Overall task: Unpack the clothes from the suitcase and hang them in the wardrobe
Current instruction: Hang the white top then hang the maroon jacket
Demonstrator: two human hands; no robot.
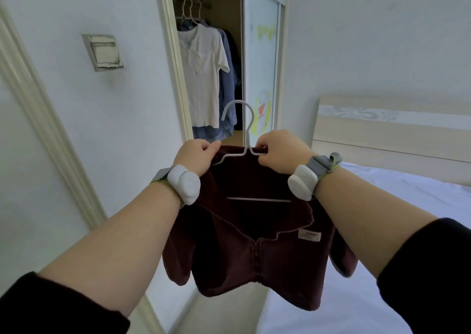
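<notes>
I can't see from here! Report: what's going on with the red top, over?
Left hand and right hand both gripping the dark red top on its white hanger. Not yet hung in the wardrobe. Nothing blocking the way there.

On my right, low bed (356, 295) with pale wood headboard (382, 140). A lightly wrinkled white sheet (397, 196) lies straight on it. Beige floor strip (229, 316) runs between bed and wall. Ahead of me, dark wardrobe rail (207, 4), mostly hidden, carries three white wire hangers (190, 10). On them hang a white short-sleeved shirt (204, 73) in front and blue denim shirts (226, 86) touching behind.
</notes>
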